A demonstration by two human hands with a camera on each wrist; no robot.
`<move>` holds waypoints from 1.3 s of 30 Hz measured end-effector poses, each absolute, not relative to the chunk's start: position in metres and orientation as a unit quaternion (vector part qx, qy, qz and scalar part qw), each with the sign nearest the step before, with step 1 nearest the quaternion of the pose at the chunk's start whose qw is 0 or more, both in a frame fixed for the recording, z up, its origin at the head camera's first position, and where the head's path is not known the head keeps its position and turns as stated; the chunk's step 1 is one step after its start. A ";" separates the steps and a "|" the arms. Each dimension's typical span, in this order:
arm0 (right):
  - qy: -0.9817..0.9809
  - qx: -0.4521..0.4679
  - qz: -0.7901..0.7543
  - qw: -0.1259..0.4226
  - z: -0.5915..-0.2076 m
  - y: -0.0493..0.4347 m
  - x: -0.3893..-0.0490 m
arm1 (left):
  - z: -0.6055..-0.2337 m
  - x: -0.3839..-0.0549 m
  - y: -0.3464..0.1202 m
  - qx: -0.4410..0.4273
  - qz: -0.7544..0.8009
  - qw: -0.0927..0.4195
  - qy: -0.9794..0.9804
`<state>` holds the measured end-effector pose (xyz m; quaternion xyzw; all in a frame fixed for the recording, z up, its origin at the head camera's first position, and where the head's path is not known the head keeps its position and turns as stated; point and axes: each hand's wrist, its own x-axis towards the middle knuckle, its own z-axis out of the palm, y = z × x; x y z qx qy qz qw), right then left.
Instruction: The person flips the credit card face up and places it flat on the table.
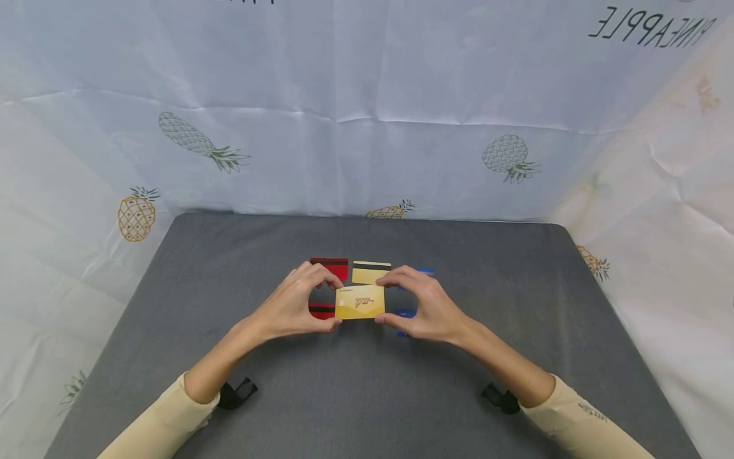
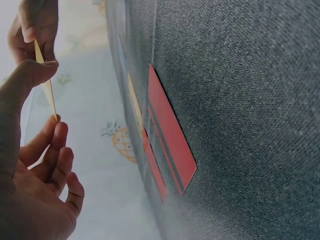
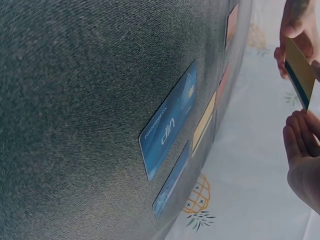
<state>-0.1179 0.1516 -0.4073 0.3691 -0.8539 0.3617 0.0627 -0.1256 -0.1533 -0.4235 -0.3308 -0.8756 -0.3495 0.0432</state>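
Note:
Both hands hold one gold card (image 1: 359,302) up over the table, its printed face with a small chip toward the head camera. The left hand (image 1: 295,299) pinches its left edge between thumb and fingers. At the opposite edge, the right hand (image 1: 427,305) grips it by the corners in the same way. In the right wrist view the card's back (image 3: 300,70) shows a dark stripe. Behind the hands lie two red cards (image 2: 170,130), another gold card (image 1: 371,274) with a black stripe, and two blue cards (image 3: 170,122), partly hidden by the hands in the head view.
A dark grey cloth-covered table (image 1: 367,395) bears the cards near its middle. White curtain (image 1: 344,159) with pineapple prints stands behind it and at both sides. Black straps (image 1: 237,394) hang at both wrists.

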 end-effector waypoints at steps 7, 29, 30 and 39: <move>-0.857 0.373 0.351 0.054 -0.411 0.152 -0.119 | -0.426 -0.126 -0.154 -0.329 -0.345 0.038 -0.878; -0.879 0.348 0.327 -0.010 -0.429 0.157 -0.125 | -0.448 -0.130 -0.151 -0.300 -0.368 -0.032 -0.880; -0.880 0.346 0.326 -0.015 -0.430 0.157 -0.125 | -0.448 -0.130 -0.150 -0.299 -0.366 -0.035 -0.881; -0.886 0.339 0.313 -0.036 -0.439 0.157 -0.129 | -0.450 -0.133 -0.148 -0.297 -0.347 -0.054 -0.888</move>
